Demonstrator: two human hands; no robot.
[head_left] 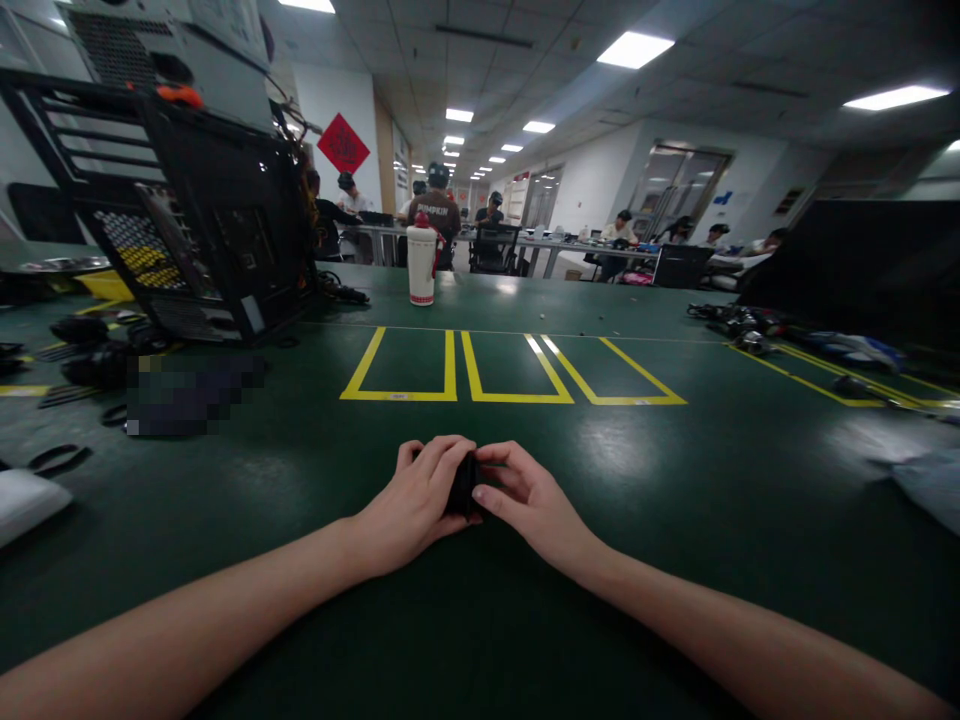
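Observation:
Both hands meet at a small black block-like object just above or on the green table, near the middle of the view. My left hand wraps over its left side and top, fingers curled around it. From the right, my right hand pinches its near right edge between thumb and fingers. Much of the object is covered by my fingers, so its exact kind cannot be made out. Beyond the hands lie three yellow tape outlines on the tabletop.
An open black computer case stands at the left, with a metal box on top. Cables lie beside it. A white tumbler stands at the back. More parts and a dark panel are at the right. Several people sit farther off.

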